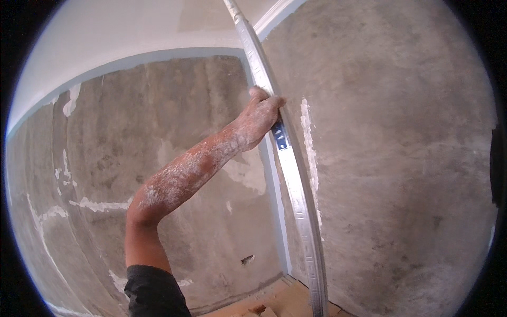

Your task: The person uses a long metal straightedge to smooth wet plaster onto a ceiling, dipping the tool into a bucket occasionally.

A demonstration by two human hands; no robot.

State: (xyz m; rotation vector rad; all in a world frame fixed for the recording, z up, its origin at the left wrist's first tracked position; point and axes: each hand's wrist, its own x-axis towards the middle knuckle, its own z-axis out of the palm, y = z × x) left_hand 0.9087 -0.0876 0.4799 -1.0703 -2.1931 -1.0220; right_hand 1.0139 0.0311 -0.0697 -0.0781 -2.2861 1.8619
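My left hand [262,112], dusted with white powder like the forearm, is closed around a long silver metal straightedge [299,198]. The straightedge runs from the top of the view down to the floor, close to the corner of the room and slightly tilted. Just below my fingers a dark blue label [280,136] shows on it. Its upper end reaches toward the ceiling. My right hand is out of view.
Bare grey walls meet at the corner, the left wall [200,105] and the right wall [401,158], both with white plaster patches. A pale band borders the white ceiling [137,31]. Low on the left wall is a small hole [247,260]. Brown sheeting [285,298] covers the floor.
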